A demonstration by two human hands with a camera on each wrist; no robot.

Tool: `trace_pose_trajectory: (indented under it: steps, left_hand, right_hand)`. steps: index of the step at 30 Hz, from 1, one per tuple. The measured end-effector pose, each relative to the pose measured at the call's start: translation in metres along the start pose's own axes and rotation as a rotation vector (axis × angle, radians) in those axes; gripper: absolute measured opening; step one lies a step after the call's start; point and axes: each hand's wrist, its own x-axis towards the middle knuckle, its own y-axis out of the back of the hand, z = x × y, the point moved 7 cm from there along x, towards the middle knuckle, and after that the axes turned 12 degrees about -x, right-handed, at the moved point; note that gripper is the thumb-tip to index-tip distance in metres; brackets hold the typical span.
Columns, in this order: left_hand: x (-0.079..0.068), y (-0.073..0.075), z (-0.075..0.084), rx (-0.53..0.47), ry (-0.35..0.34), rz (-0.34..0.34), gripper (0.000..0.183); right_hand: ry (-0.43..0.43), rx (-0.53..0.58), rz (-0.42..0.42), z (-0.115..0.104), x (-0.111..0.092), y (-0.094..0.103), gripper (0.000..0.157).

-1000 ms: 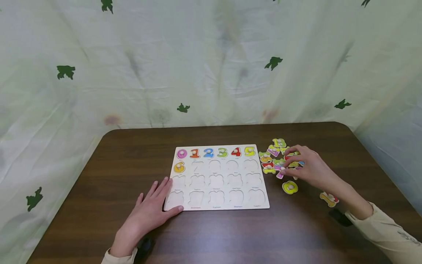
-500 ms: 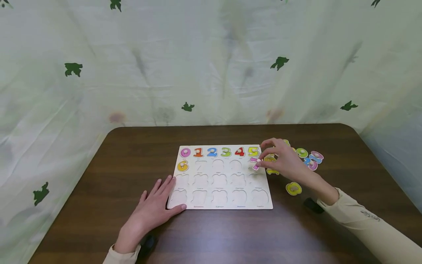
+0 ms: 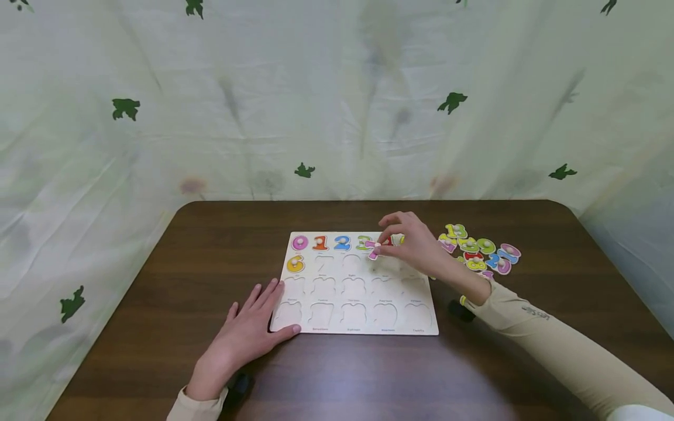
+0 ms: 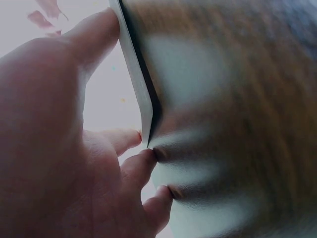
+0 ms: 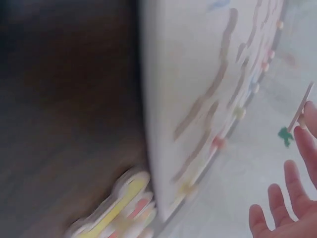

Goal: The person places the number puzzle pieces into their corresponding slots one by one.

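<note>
My right hand (image 3: 413,244) pinches a pink number 7 puzzle piece (image 3: 372,251) between thumb and fingertips, over the upper part of a white number puzzle board (image 3: 338,299). In the right wrist view the piece (image 5: 301,106) shows edge-on at the fingertips. Numbers 0 through 6 sit in their recesses; my right hand partly covers the 4 and 5. At the board's lower left corner rests my left hand (image 3: 244,330), fingers spread and straight. The left wrist view shows its thumb along one edge and its fingertips at the adjoining edge.
A pile of coloured number pieces (image 3: 476,245) lies on the dark wooden table (image 3: 368,374), right of the board. My right forearm (image 3: 542,327) spans the table's right side. A pale curtain with green leaf shapes (image 3: 453,102) hangs behind the table.
My right hand has taken the pink 7 from the pile and carried it left over the board. The left hand stays at the board's corner. The head view has shifted slightly.
</note>
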Motion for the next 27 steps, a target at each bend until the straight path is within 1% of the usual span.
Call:
trace_pose_trajectory:
  steps: [4, 10, 14, 17, 19, 23, 27]
  left_hand:
    - [-0.001, 0.001, 0.000, -0.004, 0.001, 0.004, 0.096]
    - [0.000, 0.000, 0.000, -0.002, -0.001, 0.006, 0.096]
    - [0.001, -0.001, -0.001, 0.000, 0.006, 0.003, 0.097]
    - [0.002, -0.001, -0.001, 0.008, 0.007, 0.006, 0.097]
    - [0.002, -0.001, 0.000, 0.011, 0.007, 0.006, 0.097]
    - [0.002, -0.001, 0.000, 0.007, 0.009, 0.004, 0.097]
    - [0.001, -0.001, -0.001, 0.005, 0.012, 0.006, 0.097]
  right_hand:
    - [0.027, 0.003, -0.029, -0.010, 0.014, -0.013, 0.013]
    - [0.054, -0.034, -0.090, -0.026, 0.034, -0.032, 0.013]
    - [0.101, -0.054, -0.136, -0.037, 0.045, -0.046, 0.012]
    - [0.143, -0.088, -0.159, -0.046, 0.052, -0.056, 0.014]
    - [0.154, -0.115, -0.177, -0.050, 0.055, -0.062, 0.016]
    - [0.152, -0.160, -0.234, -0.053, 0.061, -0.074, 0.016]
    - [0.151, -0.173, -0.281, -0.056, 0.064, -0.083, 0.014]
